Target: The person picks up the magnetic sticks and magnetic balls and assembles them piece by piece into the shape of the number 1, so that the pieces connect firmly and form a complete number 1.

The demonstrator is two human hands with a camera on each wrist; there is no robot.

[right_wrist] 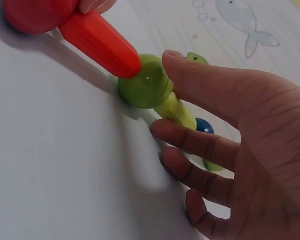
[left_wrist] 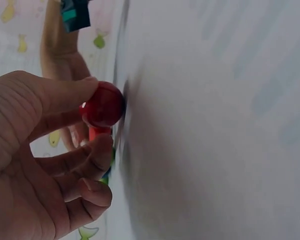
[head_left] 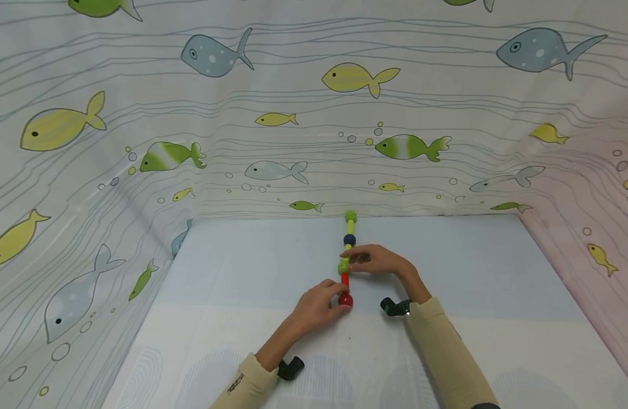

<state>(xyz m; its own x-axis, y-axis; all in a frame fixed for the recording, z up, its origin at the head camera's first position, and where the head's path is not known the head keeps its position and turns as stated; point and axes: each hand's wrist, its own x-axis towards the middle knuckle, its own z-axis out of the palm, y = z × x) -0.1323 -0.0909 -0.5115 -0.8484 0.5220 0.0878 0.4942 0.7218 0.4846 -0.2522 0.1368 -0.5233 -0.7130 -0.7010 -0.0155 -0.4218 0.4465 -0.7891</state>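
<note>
A straight chain of balls and rods lies on the table, running away from me. Nearest is a red ball, then a red rod, a green ball, a yellow rod, a dark blue ball, another yellow rod and a far green ball. My left hand pinches the red ball, its thumb on one side in the left wrist view. With thumb and curled fingers, my right hand holds the nearer green ball where it meets the yellow rod.
The table has a pale blue far half and a whitish near half. Fish-printed cloth walls it at the back and both sides. Dark wrist cameras stick out at the left cuff and right cuff.
</note>
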